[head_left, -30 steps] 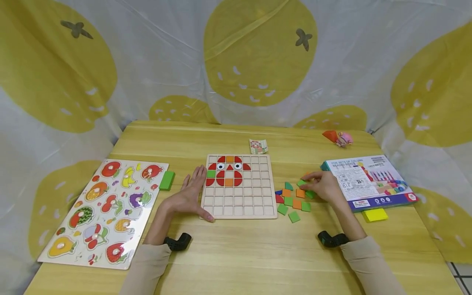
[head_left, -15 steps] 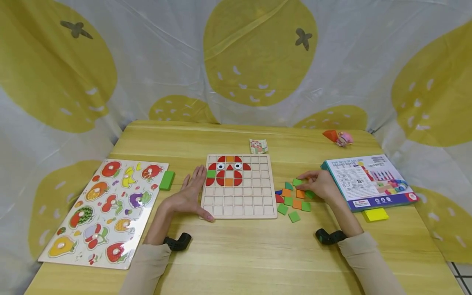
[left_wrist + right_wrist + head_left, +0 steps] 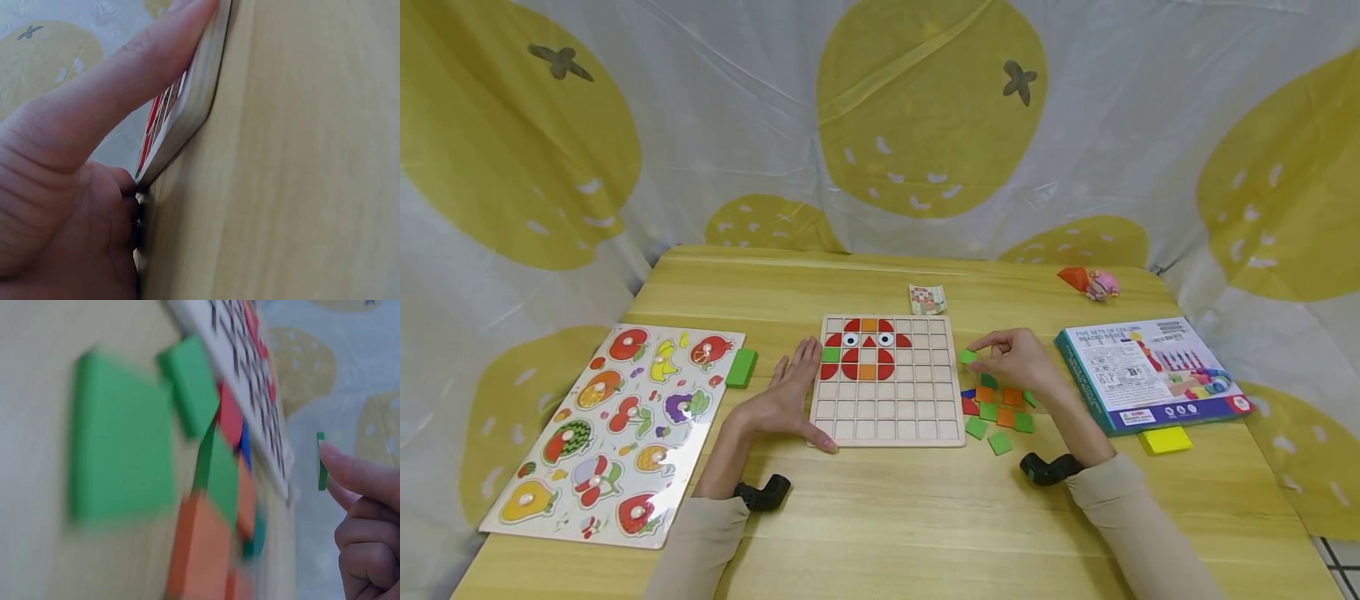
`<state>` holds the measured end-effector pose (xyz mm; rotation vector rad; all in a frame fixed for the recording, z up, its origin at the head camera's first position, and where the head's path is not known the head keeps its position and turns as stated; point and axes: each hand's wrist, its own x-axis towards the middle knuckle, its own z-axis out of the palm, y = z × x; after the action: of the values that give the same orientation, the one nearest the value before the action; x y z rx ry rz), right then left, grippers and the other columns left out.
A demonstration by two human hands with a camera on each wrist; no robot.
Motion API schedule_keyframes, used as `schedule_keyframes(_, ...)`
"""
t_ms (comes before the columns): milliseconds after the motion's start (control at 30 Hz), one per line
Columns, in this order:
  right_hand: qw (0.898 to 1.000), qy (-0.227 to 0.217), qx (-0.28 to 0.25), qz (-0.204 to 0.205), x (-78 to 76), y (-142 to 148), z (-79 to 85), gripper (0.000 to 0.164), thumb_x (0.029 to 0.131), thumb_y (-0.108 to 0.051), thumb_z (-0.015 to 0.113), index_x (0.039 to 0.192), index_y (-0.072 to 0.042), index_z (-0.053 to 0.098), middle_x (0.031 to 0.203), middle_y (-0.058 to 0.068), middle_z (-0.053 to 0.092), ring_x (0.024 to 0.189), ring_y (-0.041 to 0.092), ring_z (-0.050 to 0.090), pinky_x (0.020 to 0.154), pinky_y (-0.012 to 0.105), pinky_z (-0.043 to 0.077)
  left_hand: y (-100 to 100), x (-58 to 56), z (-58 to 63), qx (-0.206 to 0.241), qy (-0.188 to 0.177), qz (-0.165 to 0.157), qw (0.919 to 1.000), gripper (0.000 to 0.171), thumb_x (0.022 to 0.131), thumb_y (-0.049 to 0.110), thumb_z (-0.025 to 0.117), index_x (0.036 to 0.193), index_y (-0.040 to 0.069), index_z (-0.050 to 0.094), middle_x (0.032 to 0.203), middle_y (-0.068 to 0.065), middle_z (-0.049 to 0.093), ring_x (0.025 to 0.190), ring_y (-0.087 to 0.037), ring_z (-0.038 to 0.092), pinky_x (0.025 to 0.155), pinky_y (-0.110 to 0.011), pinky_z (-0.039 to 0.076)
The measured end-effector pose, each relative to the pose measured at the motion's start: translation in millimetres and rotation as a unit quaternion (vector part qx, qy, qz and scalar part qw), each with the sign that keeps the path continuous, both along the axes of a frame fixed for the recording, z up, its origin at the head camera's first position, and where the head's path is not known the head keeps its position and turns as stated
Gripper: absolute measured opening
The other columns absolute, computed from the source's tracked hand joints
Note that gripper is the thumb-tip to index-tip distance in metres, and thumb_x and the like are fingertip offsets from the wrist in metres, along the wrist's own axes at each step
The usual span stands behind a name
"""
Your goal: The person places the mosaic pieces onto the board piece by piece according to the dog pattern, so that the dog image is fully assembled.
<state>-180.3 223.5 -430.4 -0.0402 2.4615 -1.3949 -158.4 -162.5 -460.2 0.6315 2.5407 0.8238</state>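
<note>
My right hand [image 3: 1018, 358] pinches a green square tile [image 3: 967, 357] between thumb and fingertips, close to the right edge of the wooden grid board [image 3: 917, 408]. In the right wrist view the tile [image 3: 321, 461] shows edge-on, raised above the loose pieces. Along the board's left edge lies my left hand [image 3: 782, 400], fingers stretched out and thumb at the near corner; the left wrist view shows the thumb [image 3: 119, 94] against the board's side. Red, orange, green and eye-printed pieces [image 3: 868, 356] form a pattern in the board's upper left cells.
Loose green, orange, red and blue tiles [image 3: 1005, 417] lie right of the board. Behind it is a small pattern card [image 3: 927, 299]. A fruit puzzle board [image 3: 617, 433] and green block [image 3: 742, 367] are at left, a boxed set [image 3: 1150, 375], yellow block [image 3: 1165, 439] and pink toy [image 3: 1101, 285] at right.
My right hand has taken a green tile from the loose pieces and carried it left to the board's right edge. My left hand stays in place.
</note>
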Motion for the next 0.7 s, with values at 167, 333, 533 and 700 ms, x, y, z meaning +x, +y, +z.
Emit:
schedule_keyframes(167,0.999,-0.025,-0.02,0.014,-14.9,-46,3.8,0.023,0.078,-0.017,0.08,0.099,-0.011,0.075,0.053,-0.003,0.028,0.049,0.014,0.024,0.049,0.026,0.026,0,1.4,1.8,-0.003,-0.001,0.003,1.0,0.153,0.051,0.055,0.09,0.153,0.005,-0.012,0.162,-0.015,-0.018,0.15,-0.032,-0.018,0.12,-0.058,-0.008)
schedule_keyframes(333,0.999,-0.043,-0.014,0.009,-25.0,-78,-0.7,0.022,0.076,-0.016,0.082,0.097,-0.01,0.076,0.051,-0.004,0.032,0.05,0.014,0.027,0.051,0.026,0.027,1,0.9,1.8,-0.003,-0.002,0.003,1.0,0.153,0.051,0.054,0.09,0.153,0.004,-0.011,0.162,-0.016,-0.017,0.15,-0.033,-0.017,0.12,-0.058,-0.008)
schedule_keyframes(533,1.0,-0.014,-0.003,0.002,-29.9,-91,-7.8,0.023,0.074,-0.011,0.083,0.095,-0.007,0.076,0.05,-0.003,0.034,0.049,0.013,0.027,0.052,0.025,0.028,1,2.0,2.8,-0.007,-0.003,0.006,1.0,0.153,0.051,0.054,0.091,0.153,0.004,-0.012,0.161,-0.015,-0.018,0.15,-0.031,-0.018,0.121,-0.056,-0.009)
schedule_keyframes(700,1.0,-0.019,0.006,-0.008,-31.9,-89,-10.3,0.021,0.073,-0.014,0.084,0.092,-0.011,0.078,0.052,-0.003,0.036,0.051,0.014,0.029,0.051,0.026,0.027,1,2.2,2.8,-0.007,-0.002,0.008,0.9999,0.154,0.05,0.055,0.091,0.154,0.004,-0.011,0.161,-0.015,-0.018,0.15,-0.032,-0.018,0.12,-0.056,-0.009)
